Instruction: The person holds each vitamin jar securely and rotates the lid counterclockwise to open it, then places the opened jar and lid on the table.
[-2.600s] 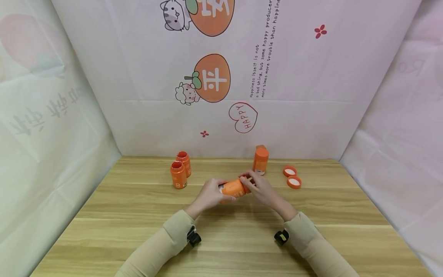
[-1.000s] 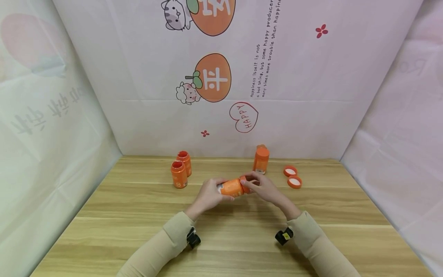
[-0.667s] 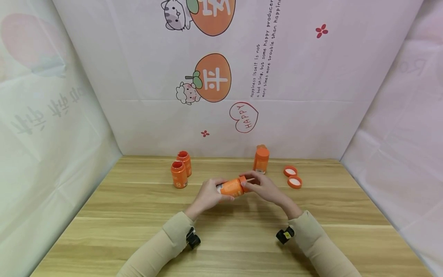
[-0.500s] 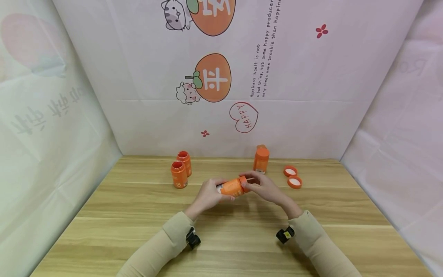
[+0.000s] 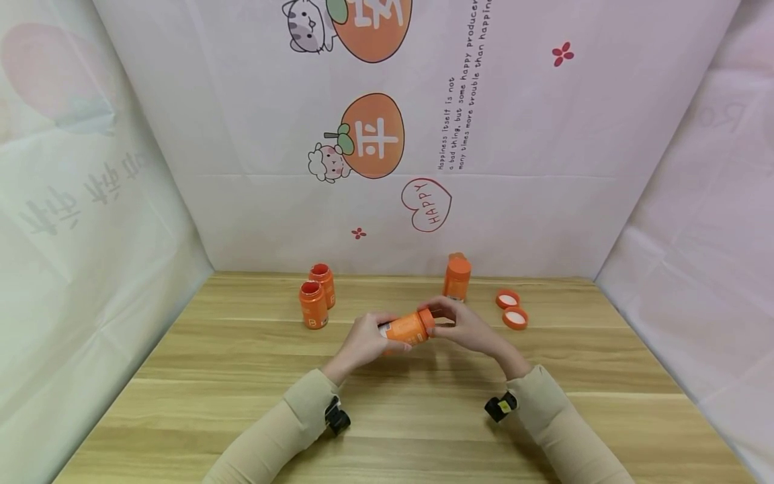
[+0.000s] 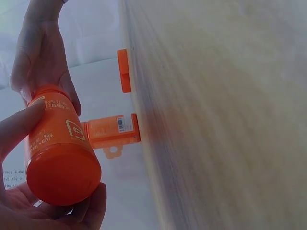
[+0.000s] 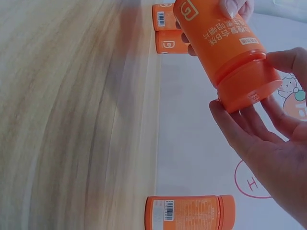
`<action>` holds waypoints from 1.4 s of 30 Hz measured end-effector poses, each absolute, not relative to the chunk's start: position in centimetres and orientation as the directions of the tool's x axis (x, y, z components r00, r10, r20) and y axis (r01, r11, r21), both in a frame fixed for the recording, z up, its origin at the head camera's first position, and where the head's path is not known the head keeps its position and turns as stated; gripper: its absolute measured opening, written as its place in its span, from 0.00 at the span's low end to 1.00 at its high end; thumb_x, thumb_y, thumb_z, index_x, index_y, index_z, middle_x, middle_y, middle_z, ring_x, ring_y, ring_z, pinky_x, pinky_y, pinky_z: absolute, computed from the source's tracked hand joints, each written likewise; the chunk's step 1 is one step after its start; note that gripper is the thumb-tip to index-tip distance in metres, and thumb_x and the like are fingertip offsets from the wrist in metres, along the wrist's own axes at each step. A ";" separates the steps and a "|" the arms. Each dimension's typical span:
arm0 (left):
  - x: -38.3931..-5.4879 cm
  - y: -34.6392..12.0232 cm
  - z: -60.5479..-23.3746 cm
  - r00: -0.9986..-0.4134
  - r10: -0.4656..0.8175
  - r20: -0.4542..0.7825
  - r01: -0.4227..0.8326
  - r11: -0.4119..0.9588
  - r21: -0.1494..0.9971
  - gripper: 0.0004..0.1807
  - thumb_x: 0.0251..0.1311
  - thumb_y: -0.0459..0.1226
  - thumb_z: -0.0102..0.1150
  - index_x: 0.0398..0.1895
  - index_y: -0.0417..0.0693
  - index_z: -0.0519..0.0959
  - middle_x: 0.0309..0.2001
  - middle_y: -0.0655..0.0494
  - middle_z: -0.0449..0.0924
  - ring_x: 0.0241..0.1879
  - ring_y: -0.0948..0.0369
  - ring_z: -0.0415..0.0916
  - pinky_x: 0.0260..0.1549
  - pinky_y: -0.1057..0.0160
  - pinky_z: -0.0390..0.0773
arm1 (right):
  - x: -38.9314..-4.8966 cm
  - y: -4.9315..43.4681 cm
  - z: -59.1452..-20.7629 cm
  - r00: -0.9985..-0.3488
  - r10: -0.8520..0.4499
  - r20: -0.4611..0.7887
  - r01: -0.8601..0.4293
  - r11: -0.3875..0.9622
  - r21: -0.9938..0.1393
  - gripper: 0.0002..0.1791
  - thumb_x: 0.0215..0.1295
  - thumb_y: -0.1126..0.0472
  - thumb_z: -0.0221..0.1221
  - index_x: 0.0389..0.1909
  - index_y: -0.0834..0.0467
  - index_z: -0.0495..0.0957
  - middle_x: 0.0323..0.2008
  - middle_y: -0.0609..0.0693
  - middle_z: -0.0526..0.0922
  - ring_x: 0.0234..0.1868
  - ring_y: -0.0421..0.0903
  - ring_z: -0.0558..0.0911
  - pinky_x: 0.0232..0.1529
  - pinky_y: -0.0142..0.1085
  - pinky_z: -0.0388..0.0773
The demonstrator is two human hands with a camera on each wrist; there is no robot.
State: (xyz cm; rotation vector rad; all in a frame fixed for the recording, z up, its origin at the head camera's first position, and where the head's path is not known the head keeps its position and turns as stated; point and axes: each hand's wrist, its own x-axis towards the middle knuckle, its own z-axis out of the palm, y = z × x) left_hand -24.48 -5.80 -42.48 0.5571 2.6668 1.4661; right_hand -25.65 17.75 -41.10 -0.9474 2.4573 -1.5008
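Observation:
Above the table, my left hand grips the body of an orange pill bottle, which lies tilted on its side with its base toward my left palm. My right hand pinches its orange screw cap between thumb and fingertips. In the right wrist view, the cap is largely hidden in the left wrist view, but here the cap sits on the bottle's neck, with the palm apart from it. Lettering and a B-like logo mark the bottle's side.
Two uncapped orange bottles stand at the back left. A capped orange bottle stands at the back, behind my right hand. Two loose orange caps lie inside up on the right. White printed cloth walls the wooden table.
The bottle stays nearly in place in my left hand. My right wrist has shifted slightly right, and its fingers have moved on the cap, leaving more of the cap showing.

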 end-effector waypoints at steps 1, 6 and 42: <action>-24.5 -5.8 -42.5 -0.933 0.335 0.128 0.287 0.482 0.828 0.31 0.37 0.47 0.76 0.49 0.47 0.81 0.41 0.53 0.82 0.35 0.60 0.75 0.33 0.62 0.75 | -25.7 17.8 -41.1 -0.795 -0.565 0.219 -0.449 0.308 -0.838 0.23 0.60 0.63 0.63 0.56 0.59 0.71 0.55 0.57 0.75 0.58 0.56 0.74 0.53 0.43 0.77; -24.4 -5.8 -42.5 -0.936 0.329 0.128 0.281 0.476 0.833 0.31 0.37 0.48 0.76 0.49 0.48 0.82 0.42 0.53 0.83 0.35 0.61 0.75 0.34 0.62 0.75 | -25.6 17.9 -40.9 -0.773 -0.593 0.226 -0.436 0.236 -0.869 0.25 0.58 0.67 0.63 0.57 0.63 0.70 0.57 0.60 0.73 0.61 0.58 0.71 0.55 0.47 0.75; -24.0 -5.1 -42.6 -0.933 0.319 0.164 0.310 0.486 0.817 0.30 0.36 0.44 0.78 0.49 0.48 0.82 0.42 0.55 0.83 0.35 0.61 0.75 0.36 0.61 0.75 | -24.2 16.6 -38.9 -0.869 -0.473 0.142 -0.352 0.390 -0.851 0.17 0.71 0.58 0.51 0.56 0.61 0.74 0.53 0.60 0.77 0.50 0.54 0.79 0.45 0.38 0.79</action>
